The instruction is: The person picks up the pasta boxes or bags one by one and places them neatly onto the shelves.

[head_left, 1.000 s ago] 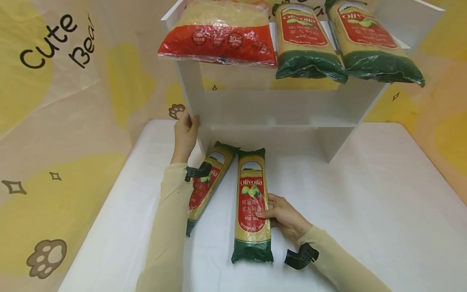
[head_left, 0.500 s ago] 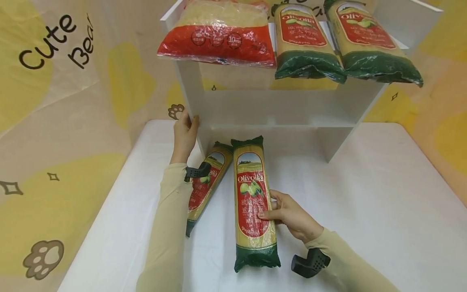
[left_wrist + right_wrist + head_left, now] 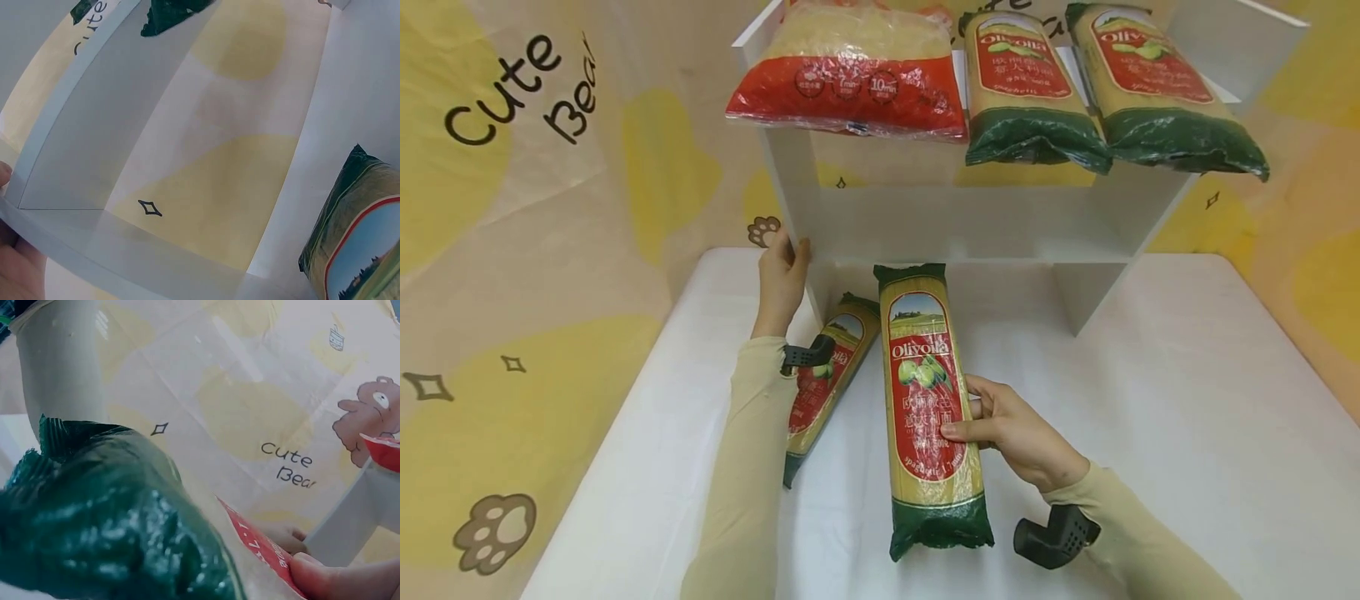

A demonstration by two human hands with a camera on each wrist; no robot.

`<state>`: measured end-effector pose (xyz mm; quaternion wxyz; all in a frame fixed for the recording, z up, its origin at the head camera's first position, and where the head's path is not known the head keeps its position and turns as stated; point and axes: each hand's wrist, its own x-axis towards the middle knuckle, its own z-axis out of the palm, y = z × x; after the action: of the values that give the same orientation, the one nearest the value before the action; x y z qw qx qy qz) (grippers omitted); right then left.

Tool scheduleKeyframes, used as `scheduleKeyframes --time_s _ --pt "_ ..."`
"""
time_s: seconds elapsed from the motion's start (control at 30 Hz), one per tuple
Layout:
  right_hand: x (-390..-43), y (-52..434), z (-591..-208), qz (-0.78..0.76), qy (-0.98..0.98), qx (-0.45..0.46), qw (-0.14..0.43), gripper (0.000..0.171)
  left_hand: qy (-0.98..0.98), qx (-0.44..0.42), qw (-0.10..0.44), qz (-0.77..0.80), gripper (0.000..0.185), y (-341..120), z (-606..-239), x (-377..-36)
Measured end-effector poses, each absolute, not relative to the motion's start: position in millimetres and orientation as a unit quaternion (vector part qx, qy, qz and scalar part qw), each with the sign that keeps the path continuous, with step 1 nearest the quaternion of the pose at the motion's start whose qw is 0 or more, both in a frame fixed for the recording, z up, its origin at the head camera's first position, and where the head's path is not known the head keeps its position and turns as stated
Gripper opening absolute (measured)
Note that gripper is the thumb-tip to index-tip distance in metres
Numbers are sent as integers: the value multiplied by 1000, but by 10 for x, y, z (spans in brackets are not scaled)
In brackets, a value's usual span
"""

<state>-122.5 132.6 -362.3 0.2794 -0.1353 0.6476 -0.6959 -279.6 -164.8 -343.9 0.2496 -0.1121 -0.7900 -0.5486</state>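
My right hand holds a spaghetti pack by its right edge, thumb on the printed front. The pack has green ends and a red label, and stands off the table, its top end just below the shelf board. In the right wrist view its green end fills the lower left. My left hand grips the left side panel of a white shelf rack; part of that hand shows at the panel in the left wrist view. A second spaghetti pack lies slanted on the table, partly behind the left wrist.
On the rack's top lie a red-and-clear pasta bag at the left and two spaghetti packs, one in the middle and one at the right. The rack stands on a white-covered table, with a patterned yellow backdrop behind.
The held spaghetti pack has risen towards the head camera, its top end moving up to the shelf board. The right hand has shifted slightly right with it. The left hand stays on the side panel.
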Motion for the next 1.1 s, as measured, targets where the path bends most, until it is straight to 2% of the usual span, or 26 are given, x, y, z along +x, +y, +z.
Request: scheduleKeyframes --time_s 0.37,0.6,0.9,1.1 --pt "-1109 1360 -3507 -710 618 -150 303 66 -787 -117 241 -556 36 -1552 -3201 -2567" --pt "-1083 1346 -3395 -696 634 -170 292 62 -778 -117 242 -568 36 -1640 -3373 -2736" --pt "-1272 1383 -3301 -705 641 -153 261 59 -779 -127 261 -556 31 -1646 -3470 -2814" --pt "-1445 1369 -3252 -712 646 -133 239 48 -784 -124 253 -553 33 -1531 -3221 -2565"
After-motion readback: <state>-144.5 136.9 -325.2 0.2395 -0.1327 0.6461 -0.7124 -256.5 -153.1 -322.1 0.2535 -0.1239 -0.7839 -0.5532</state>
